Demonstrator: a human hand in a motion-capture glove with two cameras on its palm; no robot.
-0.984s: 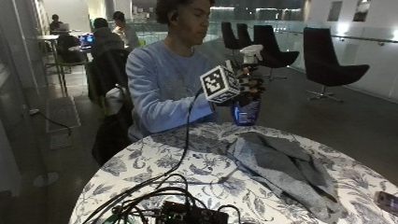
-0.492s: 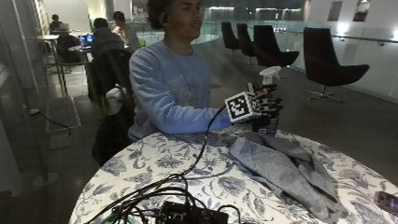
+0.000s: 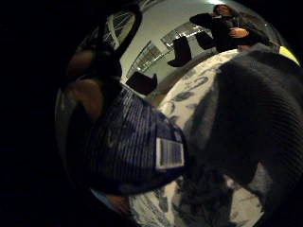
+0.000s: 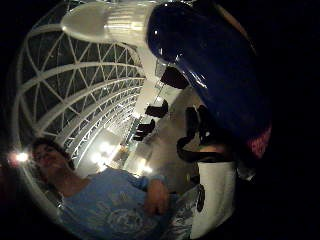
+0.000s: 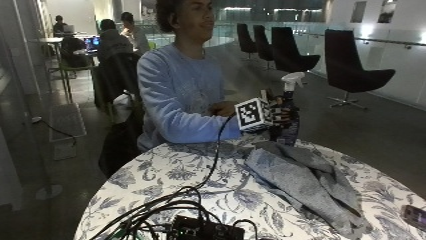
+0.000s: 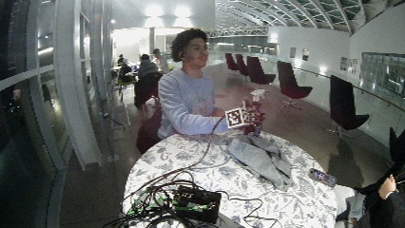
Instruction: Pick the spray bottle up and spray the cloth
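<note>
My gloved right hand (image 5: pixel 281 114) grips a blue spray bottle (image 5: pixel 288 131) with a white spray head, held upright over the far edge of the table (image 5: pixel 200 185). The same hand (image 6: pixel 254 117) and bottle (image 6: pixel 255 96) show in the wide outside view. The bottle's labelled blue body (image 3: pixel 132 146) fills much of the little finger side palm view, and its body and white neck (image 4: pixel 215 75) fill the thumb side view. A crumpled grey cloth (image 5: pixel 299 180) lies on the flowered tabletop just in front of and below the bottle. In the little finger side view the cloth (image 3: pixel 258 118) lies close by.
A black box with a tangle of cables (image 5: pixel 200 231) sits at the near edge of the table. A phone (image 6: pixel 321 177) lies at the right rim. The person sits behind the table; dark chairs (image 5: pixel 353 70) stand beyond.
The hand has carried the bottle from in front of the person's chest to the right, and it now hangs by the far end of the cloth. The cloth has not moved.
</note>
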